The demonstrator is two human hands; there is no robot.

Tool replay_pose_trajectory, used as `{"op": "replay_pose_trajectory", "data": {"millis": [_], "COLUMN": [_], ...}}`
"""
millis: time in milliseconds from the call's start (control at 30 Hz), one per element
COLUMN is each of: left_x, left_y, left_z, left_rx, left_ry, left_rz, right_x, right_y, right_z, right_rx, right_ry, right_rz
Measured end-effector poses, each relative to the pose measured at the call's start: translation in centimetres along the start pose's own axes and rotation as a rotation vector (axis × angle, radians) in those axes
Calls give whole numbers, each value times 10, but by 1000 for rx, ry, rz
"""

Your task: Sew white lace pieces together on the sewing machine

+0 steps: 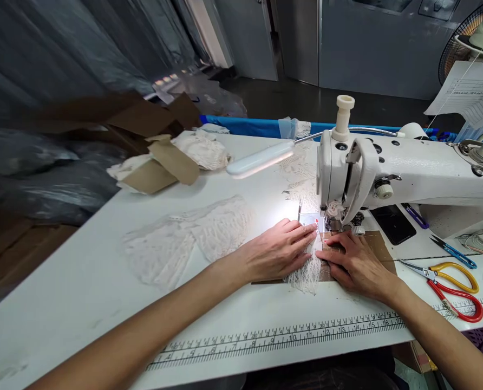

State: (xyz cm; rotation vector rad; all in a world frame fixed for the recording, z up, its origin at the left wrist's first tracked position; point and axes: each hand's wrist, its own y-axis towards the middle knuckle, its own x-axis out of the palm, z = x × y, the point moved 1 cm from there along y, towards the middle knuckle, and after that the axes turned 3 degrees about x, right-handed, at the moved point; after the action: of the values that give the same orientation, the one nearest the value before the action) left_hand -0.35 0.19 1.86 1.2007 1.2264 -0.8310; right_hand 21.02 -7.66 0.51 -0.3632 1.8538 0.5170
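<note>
My left hand point(280, 250) lies flat, fingers stretched out, pressing a strip of white lace point(308, 273) onto the table just left of the needle. Fingers extended, my right hand point(357, 262) rests flat on the lace and on a brown cardboard piece point(382, 246) to the right of it. Both sets of fingertips point at the presser foot point(331, 221) of the white sewing machine point(408, 168). The lamp point(261, 158) lights the spot around the needle.
More white lace point(193, 235) lies spread on the white table point(83, 281) to the left. Cardboard scraps and fabric point(172, 160) sit at the back left. Red and yellow scissors point(455, 287), blue snips point(455, 252) and a phone point(393, 225) lie right. A ruler strip point(290, 336) runs along the front edge.
</note>
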Motion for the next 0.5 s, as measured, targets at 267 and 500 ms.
{"op": "replay_pose_trajectory", "data": {"millis": [267,500], "left_x": [5,12], "left_y": [16,10], "left_z": [1,1], "left_rx": [-80,-132], "left_ry": [-4,-63], "left_rz": [-35,37], "right_x": [2,4], "right_y": [-1,-2], "right_z": [6,5], "right_rx": [34,38], "right_ry": [-88,-74], "right_rz": [8,37]}}
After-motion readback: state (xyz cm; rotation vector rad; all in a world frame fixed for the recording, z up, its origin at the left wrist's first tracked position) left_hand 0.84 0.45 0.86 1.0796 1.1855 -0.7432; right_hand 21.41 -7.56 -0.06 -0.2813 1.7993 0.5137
